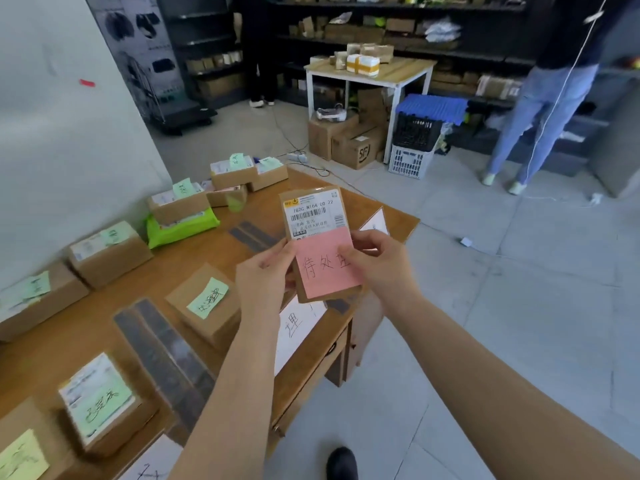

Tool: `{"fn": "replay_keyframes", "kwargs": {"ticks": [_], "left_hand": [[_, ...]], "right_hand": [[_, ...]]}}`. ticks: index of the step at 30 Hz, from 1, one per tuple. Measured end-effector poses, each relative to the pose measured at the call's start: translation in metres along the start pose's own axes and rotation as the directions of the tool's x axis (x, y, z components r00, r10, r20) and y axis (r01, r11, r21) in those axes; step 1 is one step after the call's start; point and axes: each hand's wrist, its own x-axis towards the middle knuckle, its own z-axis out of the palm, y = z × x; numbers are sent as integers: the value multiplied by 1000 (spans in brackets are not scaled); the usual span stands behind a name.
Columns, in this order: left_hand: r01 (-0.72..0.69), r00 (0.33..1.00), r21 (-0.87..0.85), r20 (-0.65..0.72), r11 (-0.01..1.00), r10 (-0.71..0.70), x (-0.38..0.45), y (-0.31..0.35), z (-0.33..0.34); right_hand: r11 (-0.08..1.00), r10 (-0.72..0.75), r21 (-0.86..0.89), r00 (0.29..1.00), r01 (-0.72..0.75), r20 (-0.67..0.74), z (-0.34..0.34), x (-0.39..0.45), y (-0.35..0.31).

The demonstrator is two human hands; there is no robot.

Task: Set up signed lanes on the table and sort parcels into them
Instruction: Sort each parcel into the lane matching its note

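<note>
I hold a small brown parcel (pixel 313 216) upright above the wooden table (pixel 104 337), its white shipping label facing me. A pink handwritten note (pixel 323 263) covers its lower half. My left hand (pixel 266 275) grips the parcel's left edge. My right hand (pixel 377 261) pinches the note and the parcel's right edge. Dark tape strips (pixel 166 358) and another pair (pixel 251 235) mark lanes on the table. White paper signs (pixel 298 330) (pixel 374 225) lie at the table's right edge. Cardboard parcels with green notes, such as one (pixel 204 304), sit in the lanes.
More labelled parcels (pixel 104 252) (pixel 98 398) line the wall side, with a green pouch (pixel 180 228) among them. A second table (pixel 370 72) with boxes stands behind, crates (pixel 414 133) beside it. A person in jeans (pixel 533 123) stands right. My shoe (pixel 341 462) shows below.
</note>
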Motion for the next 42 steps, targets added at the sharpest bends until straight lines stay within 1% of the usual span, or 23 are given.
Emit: {"fn": "replay_keyframes", "kwargs": {"ticks": [4, 9, 13, 18, 21, 24, 29, 34, 37, 42], "left_hand": [[33, 999, 5, 16, 999, -33, 51, 11, 40], [38, 999, 35, 22, 999, -38, 100, 19, 79], [49, 999, 31, -17, 998, -49, 128, 22, 108], [46, 993, 48, -115, 998, -40, 155, 24, 149], [54, 981, 59, -190, 997, -42, 172, 24, 175], [95, 961, 49, -265, 994, -78, 184, 24, 198], [155, 932, 11, -333, 988, -142, 199, 21, 234], [190, 914, 49, -372, 981, -158, 217, 10, 256], [248, 899, 92, -392, 964, -194, 233, -5, 258], [348, 875, 131, -400, 928, -271, 262, -34, 253]], "right_hand": [[1000, 13, -21, 1000, -13, -22, -7, 66, -4], [999, 30, -39, 1000, -30, 7, -13, 133, -5], [998, 58, -15, 997, -58, 59, -16, 181, 0], [995, 99, -24, 982, -96, 159, -18, 247, 13], [996, 93, -36, 962, -87, 256, -21, 285, 19], [996, 84, -34, 931, -77, 355, -28, 321, 24], [994, 111, -55, 862, -96, 495, -38, 372, 40], [991, 133, -74, 825, -111, 549, -37, 404, 60], [987, 157, -127, 805, -102, 573, -31, 419, 72], [968, 205, -237, 791, -79, 576, -11, 441, 90]]}}
